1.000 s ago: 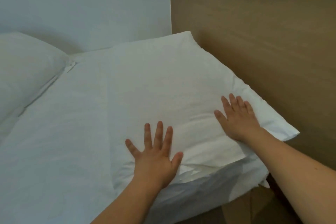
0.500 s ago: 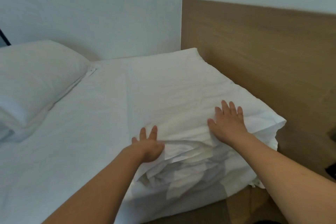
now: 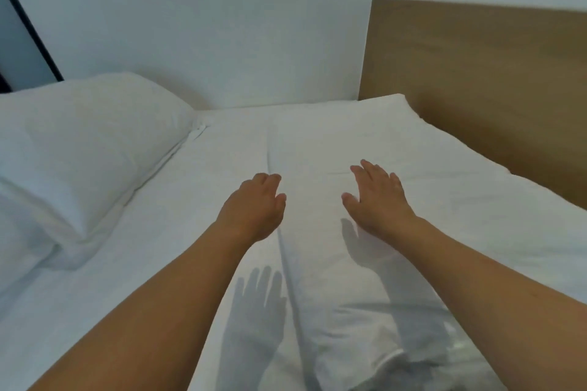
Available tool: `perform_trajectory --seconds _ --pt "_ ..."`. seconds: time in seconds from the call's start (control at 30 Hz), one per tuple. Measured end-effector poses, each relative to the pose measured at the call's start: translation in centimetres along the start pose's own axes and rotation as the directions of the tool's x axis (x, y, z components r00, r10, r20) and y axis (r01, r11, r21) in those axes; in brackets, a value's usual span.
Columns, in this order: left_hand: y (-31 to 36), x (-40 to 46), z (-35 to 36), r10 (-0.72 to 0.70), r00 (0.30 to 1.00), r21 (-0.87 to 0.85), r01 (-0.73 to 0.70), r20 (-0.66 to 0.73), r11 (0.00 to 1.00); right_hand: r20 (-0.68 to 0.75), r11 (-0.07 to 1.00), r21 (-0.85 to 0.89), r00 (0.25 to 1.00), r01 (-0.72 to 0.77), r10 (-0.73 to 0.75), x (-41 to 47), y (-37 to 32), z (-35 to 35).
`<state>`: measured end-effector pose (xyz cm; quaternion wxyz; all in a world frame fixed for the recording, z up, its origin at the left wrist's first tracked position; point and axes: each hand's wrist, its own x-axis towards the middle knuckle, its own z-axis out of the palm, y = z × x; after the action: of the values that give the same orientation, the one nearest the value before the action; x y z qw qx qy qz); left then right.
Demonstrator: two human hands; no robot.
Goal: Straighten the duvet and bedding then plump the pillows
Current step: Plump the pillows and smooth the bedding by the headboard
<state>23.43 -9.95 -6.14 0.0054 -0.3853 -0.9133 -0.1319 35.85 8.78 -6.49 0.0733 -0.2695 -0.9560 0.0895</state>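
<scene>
Both hands, left hand (image 3: pixel 254 209) and right hand (image 3: pixel 378 197), lifted off the pillow (image 3: pixel 444 200) by the headboard (image 3: pixel 492 89), fingers loosely spread, holding nothing; patting looks done.

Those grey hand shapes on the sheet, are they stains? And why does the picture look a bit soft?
Head view: they are shadows, not stains; the left hand and right hand are lit from above and cast grey outlines on the near pillow and the sheet. Head view: the fingers smear slightly, likely motion blur. Head view: the headboard edge leans, suggesting wide-angle distortion.
</scene>
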Motion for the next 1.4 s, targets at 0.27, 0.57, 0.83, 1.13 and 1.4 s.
perform_trajectory --seconds 0.27,0.57,0.83,1.13,1.4 --pt "-9.8 8.7 0.9 -0.016 0.999 0.130 0.022 -0.044 0.991 0.005 0.994 0.035 0.995 0.104 -0.104 8.4 -8.2 4.5" --pt "-19.1 9.7 -0.8 0.036 0.999 0.124 -0.038 0.012 0.992 0.166 0.997 0.072 0.986 0.004 -0.016 9.9 -16.9 7.1" --pt "-27.0 5.6 -4.3 0.048 0.998 0.171 -0.042 -0.028 0.984 0.143 0.988 0.128 0.987 -0.090 0.072 6.9 -27.0 8.7" --pt "-41.2 3.2 -10.1 -0.190 0.969 0.324 0.233 -0.159 0.917 0.280 0.749 0.617 0.957 -0.242 0.079 10.9 -42.7 13.9" --pt "-53.5 10.2 -14.7 -0.539 0.791 0.329 0.611 -0.288 0.721 0.669 0.080 0.725 0.727 -0.684 0.155 22.6 -55.6 20.5"
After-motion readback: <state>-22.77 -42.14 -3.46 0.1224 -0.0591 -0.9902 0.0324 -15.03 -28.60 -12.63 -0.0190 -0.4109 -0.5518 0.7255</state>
